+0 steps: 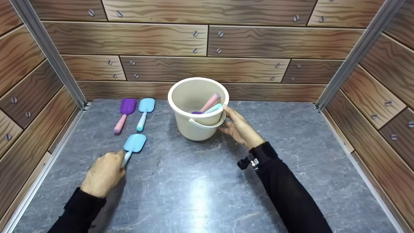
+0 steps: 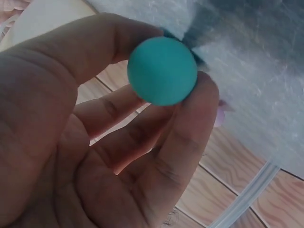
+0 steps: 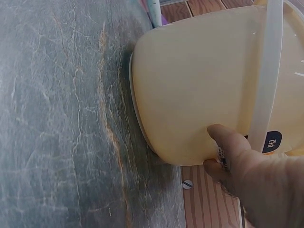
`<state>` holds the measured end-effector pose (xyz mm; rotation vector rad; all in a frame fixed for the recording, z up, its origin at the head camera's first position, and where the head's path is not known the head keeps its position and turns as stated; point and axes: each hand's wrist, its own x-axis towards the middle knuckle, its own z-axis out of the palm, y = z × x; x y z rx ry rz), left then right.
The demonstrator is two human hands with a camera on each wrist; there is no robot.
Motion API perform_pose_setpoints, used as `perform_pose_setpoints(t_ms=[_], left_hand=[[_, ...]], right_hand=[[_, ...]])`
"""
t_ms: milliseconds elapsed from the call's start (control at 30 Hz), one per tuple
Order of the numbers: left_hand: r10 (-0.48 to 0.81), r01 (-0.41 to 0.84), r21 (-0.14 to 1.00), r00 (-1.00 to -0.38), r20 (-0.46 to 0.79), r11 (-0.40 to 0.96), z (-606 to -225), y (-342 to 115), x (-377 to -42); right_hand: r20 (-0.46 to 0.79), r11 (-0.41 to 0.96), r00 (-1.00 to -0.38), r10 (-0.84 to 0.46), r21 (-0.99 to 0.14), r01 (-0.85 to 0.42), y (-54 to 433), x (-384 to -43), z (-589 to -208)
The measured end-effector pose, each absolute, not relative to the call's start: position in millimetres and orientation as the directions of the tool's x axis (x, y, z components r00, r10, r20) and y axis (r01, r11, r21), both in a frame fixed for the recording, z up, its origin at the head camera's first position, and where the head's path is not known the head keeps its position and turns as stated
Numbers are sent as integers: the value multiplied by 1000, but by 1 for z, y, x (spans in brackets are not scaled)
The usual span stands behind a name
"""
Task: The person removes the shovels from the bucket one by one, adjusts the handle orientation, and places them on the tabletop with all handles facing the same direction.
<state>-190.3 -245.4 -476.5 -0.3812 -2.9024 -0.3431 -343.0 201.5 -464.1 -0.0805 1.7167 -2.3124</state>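
My left hand [image 1: 105, 173] pinches the handle of a light blue toy shovel [image 1: 135, 143] between thumb and fingers, blade pointing away from me. In the left wrist view the handle's round teal end [image 2: 162, 71] faces the camera. Beyond it lie a purple shovel with a pink handle [image 1: 120, 124] and another light blue shovel [image 1: 146, 105]. My right hand [image 1: 241, 127] touches the right side of a cream bucket [image 1: 194, 127], fingertips against its wall near the rim and bail handle. Inside the bucket, a pink handle [image 1: 211, 102] and a light blue handle [image 1: 213, 108] lean to the right.
Everything stands on a grey marbled tabletop [image 1: 168, 181]. Wood-patterned walls [image 1: 161, 38] enclose it at the back and both sides, with metal strips [image 1: 351, 53] along the corners. The bucket stands upright near the back wall.
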Motion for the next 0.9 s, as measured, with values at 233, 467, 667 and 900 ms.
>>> perform_pose_setpoints(t_ms=[233,467,667,900], left_hand=[[242,283,206,-948,204,937,-483,-243,-190],[260,297,210,-947,188,931,-485,-243,-190],[250,284,207,-952,175,936,-478,-240,-192],[266,315,181,-931,250,932,-461,-237,-200]], right_hand=[[-110,-280,-964,-242,-943,178,202,-343,-464],[-106,-279,-964,-244,-944,175,201,-344,-465],[-100,-280,-964,-247,-945,170,202,-344,-464],[-101,-281,-962,-252,-944,173,202,-343,-465]])
